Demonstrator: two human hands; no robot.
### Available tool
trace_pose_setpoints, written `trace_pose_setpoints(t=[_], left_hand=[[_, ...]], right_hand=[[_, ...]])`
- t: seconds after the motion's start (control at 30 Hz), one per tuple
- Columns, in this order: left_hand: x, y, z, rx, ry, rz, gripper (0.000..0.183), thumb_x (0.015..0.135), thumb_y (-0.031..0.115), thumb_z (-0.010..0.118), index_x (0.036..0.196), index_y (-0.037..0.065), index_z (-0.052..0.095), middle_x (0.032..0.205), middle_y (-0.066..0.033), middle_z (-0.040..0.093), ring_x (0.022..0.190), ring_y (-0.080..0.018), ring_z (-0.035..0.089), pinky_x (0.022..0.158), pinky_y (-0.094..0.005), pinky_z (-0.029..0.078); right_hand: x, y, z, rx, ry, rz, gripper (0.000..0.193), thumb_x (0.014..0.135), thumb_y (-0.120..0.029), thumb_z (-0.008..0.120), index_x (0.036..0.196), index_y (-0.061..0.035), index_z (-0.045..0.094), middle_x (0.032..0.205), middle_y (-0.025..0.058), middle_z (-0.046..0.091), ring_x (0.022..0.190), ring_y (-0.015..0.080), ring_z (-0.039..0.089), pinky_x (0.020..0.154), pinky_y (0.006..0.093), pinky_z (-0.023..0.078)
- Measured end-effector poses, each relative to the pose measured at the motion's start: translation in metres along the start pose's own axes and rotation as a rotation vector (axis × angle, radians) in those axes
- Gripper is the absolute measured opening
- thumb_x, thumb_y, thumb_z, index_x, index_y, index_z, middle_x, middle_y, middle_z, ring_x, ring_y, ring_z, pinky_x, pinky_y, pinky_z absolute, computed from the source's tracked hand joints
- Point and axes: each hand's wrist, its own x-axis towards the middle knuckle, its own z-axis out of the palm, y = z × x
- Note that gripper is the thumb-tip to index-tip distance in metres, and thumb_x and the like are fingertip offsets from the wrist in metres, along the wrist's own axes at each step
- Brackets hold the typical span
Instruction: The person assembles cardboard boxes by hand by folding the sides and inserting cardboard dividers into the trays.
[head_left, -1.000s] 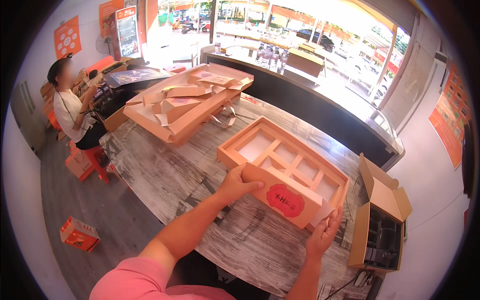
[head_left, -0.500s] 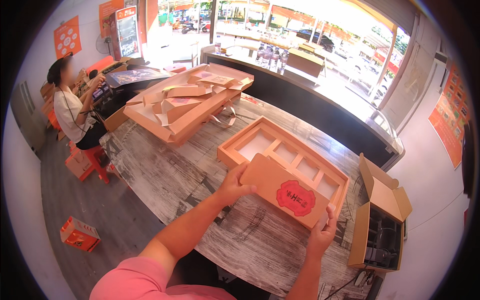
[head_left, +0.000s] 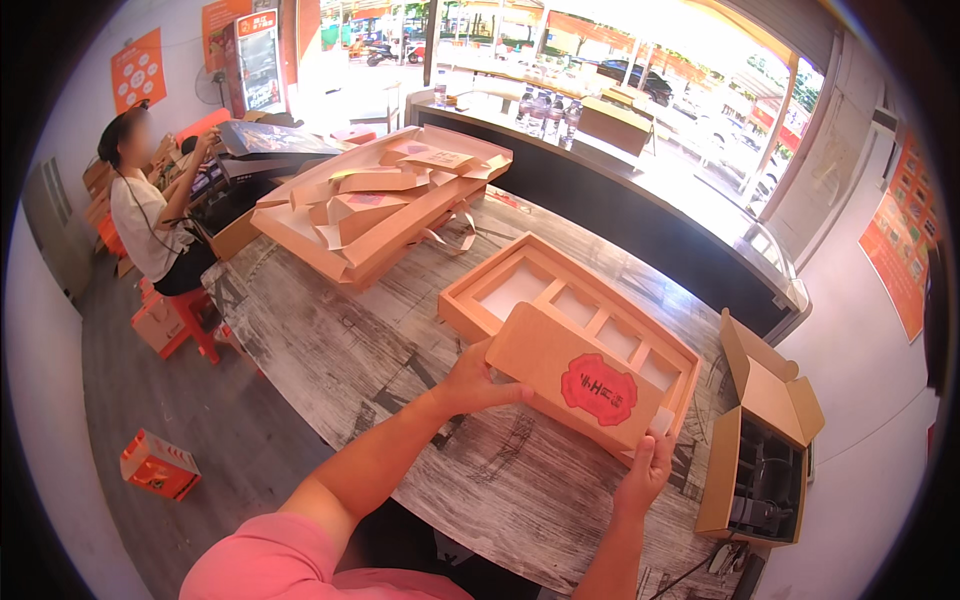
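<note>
A box point(head_left: 538, 345) is held over the tabletop point(head_left: 330, 350), its nine-o'clock end pinched by the left hand's point(head_left: 470, 383) grip, its five-o'clock corner by the right hand's point(head_left: 643, 480), presumably for steadiness; towards twelve, a tray point(head_left: 464, 317) is set within reach.

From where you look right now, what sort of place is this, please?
Probably a small street-facing shop, though I cannot be sure: I see a glass-door display fridge, orange wall posters and a dark-fronted counter with bottles on it.
</note>
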Motion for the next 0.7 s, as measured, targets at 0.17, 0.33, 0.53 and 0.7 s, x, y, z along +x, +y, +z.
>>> trace_pose_setpoints(t=[0.17, 0.33, 0.53, 0.7], left_hand=[[-0.001, -0.007, -0.003, 0.101, 0.018, -0.058, 0.046, 0.088, 0.011, 0.085, 0.130, 0.003, 0.067, 0.102, 0.0030, 0.070, 0.087, -0.0052, 0.061, 0.079, -0.0268, 0.052], [0.001, -0.007, 0.002, 0.037, 0.085, -0.071, 0.041, 0.088, 0.010, 0.084, 0.126, 0.005, 0.068, 0.093, 0.0052, 0.067, 0.075, -0.0035, 0.054, 0.068, -0.0236, 0.047], [0.002, -0.023, -0.001, -0.016, 0.124, -0.071, 0.041, 0.090, 0.011, 0.083, 0.127, 0.005, 0.068, 0.096, 0.0043, 0.068, 0.075, -0.0034, 0.054, 0.067, -0.0235, 0.047], [-0.001, -0.023, 0.003, -0.154, 0.106, -0.118, 0.047, 0.092, 0.009, 0.082, 0.135, 0.004, 0.064, 0.107, 0.0021, 0.068, 0.089, -0.0043, 0.057, 0.077, -0.0252, 0.050]], right_hand=[[-0.001, -0.014, 0.006, 0.021, 0.020, -0.045, 0.034, 0.103, -0.036, 0.075, 0.113, -0.0052, 0.065, 0.149, 0.0069, 0.050, 0.130, 0.0202, 0.051, 0.112, 0.0353, 0.041], [0.000, -0.020, 0.009, 0.175, 0.016, -0.015, 0.048, 0.085, -0.028, 0.095, 0.107, -0.0107, 0.055, 0.127, 0.0050, 0.046, 0.117, 0.0212, 0.054, 0.091, 0.0314, 0.053], [0.001, -0.024, 0.006, -0.108, 0.037, -0.147, 0.050, 0.081, -0.017, 0.095, 0.095, -0.0110, 0.048, 0.133, 0.0080, 0.055, 0.124, 0.0257, 0.054, 0.108, 0.0386, 0.042], [0.002, -0.022, 0.004, -0.264, 0.104, -0.228, 0.046, 0.086, -0.016, 0.091, 0.091, -0.0096, 0.046, 0.126, 0.0095, 0.058, 0.120, 0.0264, 0.056, 0.105, 0.0382, 0.042]])
